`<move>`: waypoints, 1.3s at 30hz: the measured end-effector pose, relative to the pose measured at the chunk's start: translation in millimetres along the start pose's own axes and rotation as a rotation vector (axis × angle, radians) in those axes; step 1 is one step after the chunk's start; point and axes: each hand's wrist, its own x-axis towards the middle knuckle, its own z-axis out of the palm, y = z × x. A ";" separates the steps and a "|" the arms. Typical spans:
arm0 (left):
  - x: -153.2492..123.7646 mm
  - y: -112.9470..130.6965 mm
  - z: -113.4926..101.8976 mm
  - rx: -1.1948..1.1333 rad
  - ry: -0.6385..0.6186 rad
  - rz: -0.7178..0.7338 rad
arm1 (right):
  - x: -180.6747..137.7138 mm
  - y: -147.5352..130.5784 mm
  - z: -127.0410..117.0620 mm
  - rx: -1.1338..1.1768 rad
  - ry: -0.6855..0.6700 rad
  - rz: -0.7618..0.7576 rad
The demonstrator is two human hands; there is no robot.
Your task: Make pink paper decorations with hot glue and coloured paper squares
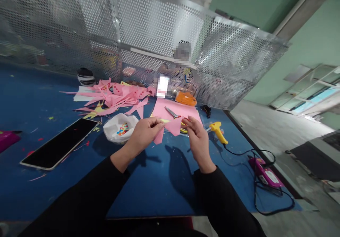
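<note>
Between thumb and fingers, my left hand (145, 130) pinches the left end of a folded pink paper piece (174, 126), whose pointed flaps hang down. My right hand (197, 137) has its bent fingertips at the right edge of this paper, raised a little above the table. Just behind, scissors (171, 112) with yellow handles lie with blades partly open on pink paper sheets (162, 106). The right fingers cover part of the handles. Left of my left hand sits a white-lined bowl (110, 127) with small coloured bits (123, 129) in it.
A phone (63, 141) lies on the blue table (156, 194) at left. Pink paper strips (119, 97) pile up behind. An orange packet (186, 98), a yellow glue gun (218, 132) and a corded purple device (265, 173) are rightward. A perforated metal screen (154, 24) borders the back.
</note>
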 end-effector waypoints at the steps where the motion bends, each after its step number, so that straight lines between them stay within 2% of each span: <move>1: -0.7 -0.5 2.0 -0.014 0.005 -0.007 | -0.3 -0.9 0.8 0.077 0.012 0.053; 3: -2.4 -2.4 6.9 -0.031 0.011 -0.028 | -1.6 -3.6 2.0 0.191 0.008 0.168; 6: -5.5 -5.7 15.6 -0.042 -0.018 -0.059 | -5.0 -6.7 4.4 0.274 -0.073 0.295; 10: -9.3 -6.9 24.4 -0.047 -0.088 -0.072 | -9.2 -5.7 7.5 0.273 -0.100 0.350; 15: -10.2 -4.5 25.1 -0.030 -0.126 -0.074 | -11.5 -4.8 7.0 0.218 -0.029 0.324; 19: -9.6 -5.5 24.5 -0.008 -0.130 -0.026 | -11.6 -6.0 6.1 0.185 -0.036 0.308; 22: -9.1 -6.5 23.9 -0.031 -0.092 -0.043 | -8.8 -5.7 4.1 0.214 -0.022 0.309; 27: -8.4 -4.1 21.9 -0.110 0.035 -0.095 | -2.8 -4.4 -1.4 0.266 0.159 0.187; 34: -7.5 -8.7 22.3 -0.100 0.084 -0.097 | -5.0 -6.1 1.6 0.255 0.125 0.153; 39: -7.5 -10.9 22.4 -0.086 0.092 -0.089 | -6.4 -6.0 2.9 0.208 0.194 0.096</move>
